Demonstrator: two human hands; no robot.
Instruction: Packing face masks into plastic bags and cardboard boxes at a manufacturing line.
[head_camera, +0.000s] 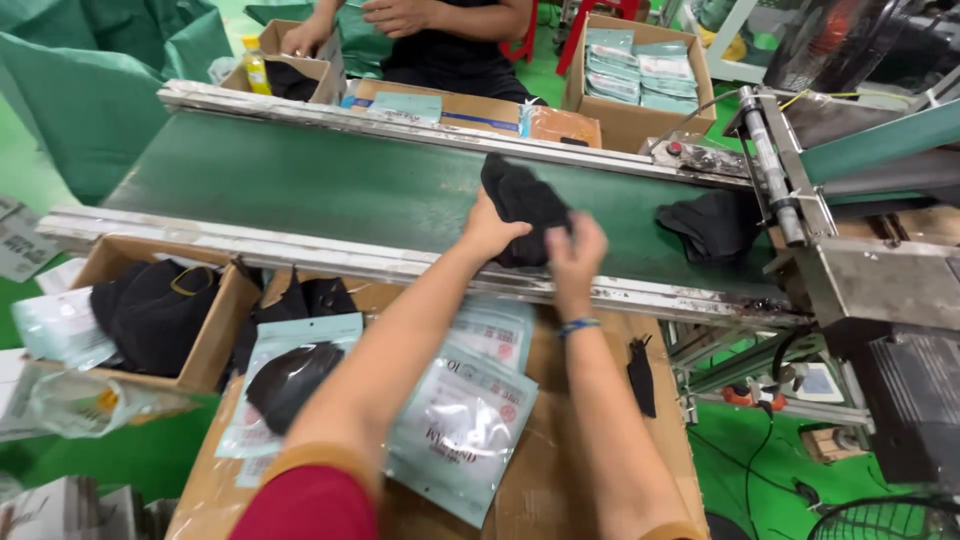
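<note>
Masks (522, 205), a black stack, are clamped by both hands on the belt (300, 185), near its front rail (330, 262). Left hand (490, 232) is closed on the stack's near-left side; right hand (577, 252) is pinched on its right edge. Step judged: stack being gathered off the belt for bagging. Next move prob. calls for a firm squeeze w/ both hands so no mask slips, then a lift over the rail toward the pouches (465, 425) on the table. A 2nd stack (712, 224) lies further right, apart.
</note>
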